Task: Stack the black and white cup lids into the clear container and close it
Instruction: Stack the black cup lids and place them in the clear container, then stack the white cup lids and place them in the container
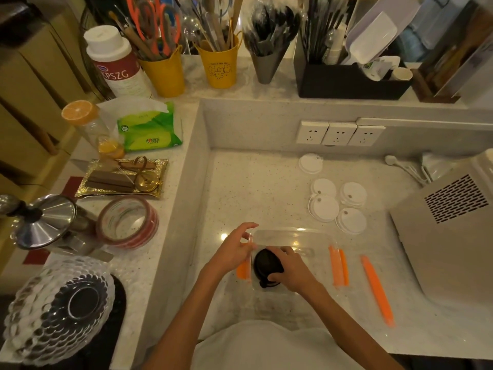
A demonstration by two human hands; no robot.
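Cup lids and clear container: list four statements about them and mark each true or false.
1. The right hand grips black lids at the clear container. True.
2. Every white lid is already inside the container. False: five white lids lie on the counter beyond it.
3. The left hand holds the container's left edge. True.
4. The container is closed. False: its top is open where the right hand brings in the black lids.
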